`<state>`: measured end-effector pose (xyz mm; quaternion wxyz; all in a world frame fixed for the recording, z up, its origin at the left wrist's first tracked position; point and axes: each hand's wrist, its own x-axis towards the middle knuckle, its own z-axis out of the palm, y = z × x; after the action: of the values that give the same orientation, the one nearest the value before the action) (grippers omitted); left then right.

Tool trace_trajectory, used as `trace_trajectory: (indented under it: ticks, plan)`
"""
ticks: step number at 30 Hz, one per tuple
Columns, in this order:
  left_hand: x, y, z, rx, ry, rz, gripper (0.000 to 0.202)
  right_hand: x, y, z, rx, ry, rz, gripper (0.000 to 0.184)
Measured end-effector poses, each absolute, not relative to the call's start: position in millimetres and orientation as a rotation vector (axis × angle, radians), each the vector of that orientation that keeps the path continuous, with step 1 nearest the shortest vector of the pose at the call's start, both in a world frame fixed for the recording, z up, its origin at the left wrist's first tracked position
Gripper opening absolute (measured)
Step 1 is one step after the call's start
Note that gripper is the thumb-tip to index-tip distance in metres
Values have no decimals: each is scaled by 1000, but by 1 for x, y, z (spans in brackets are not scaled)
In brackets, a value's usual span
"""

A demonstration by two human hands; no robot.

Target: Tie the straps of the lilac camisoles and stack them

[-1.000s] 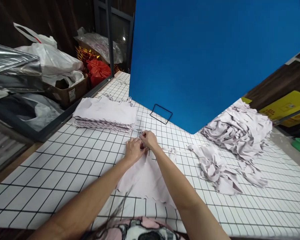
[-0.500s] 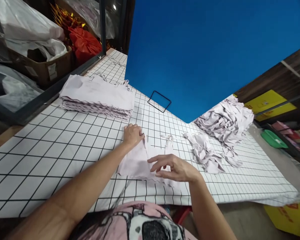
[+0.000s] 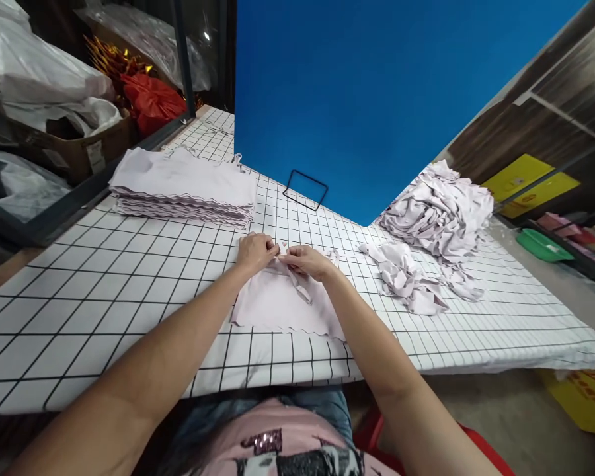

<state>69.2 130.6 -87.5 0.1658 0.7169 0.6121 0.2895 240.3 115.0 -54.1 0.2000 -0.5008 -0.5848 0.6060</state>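
Observation:
A pale lilac-white garment piece with thin straps [image 3: 282,304] lies on the checked tablecloth in front of me, its wavy hem towards my body. At its upper edge my left hand [image 3: 256,252] is closed, thumb and fingers pinching the fabric. Right beside it, my right hand [image 3: 305,260] pinches the same edge, so the fingertips of both hands nearly meet. A loose strap hangs down from between them across the cloth. Part of the garment's right side is hidden under my right forearm.
A neat stack of like garments [image 3: 183,188] stands at the back left. On the right are a large crumpled heap [image 3: 439,208] and a smaller pile [image 3: 409,277]. A black wire frame [image 3: 305,190] lies by the blue panel [image 3: 377,99]. A metal post [image 3: 181,59] rises at left.
My right hand has moved up and left from over the garment's lower part to its upper edge, closing on the fabric beside my left hand. The view has shifted slightly.

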Motion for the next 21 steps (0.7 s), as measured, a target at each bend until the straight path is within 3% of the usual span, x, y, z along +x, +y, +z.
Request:
trace_trajectory:
  ticks: [6,15,21]
  plan:
    - [70,131,-88,2057,1762,804,29,278,98,-37,-1310,-1758,1569,35]
    - [73,131,-87,2071,1811,782,34,296,94,-31,-782,-2063,2019,27]
    - [59,125,-69,2075,1777,770,16,298,99,-54,-899,-1745,1759,34]
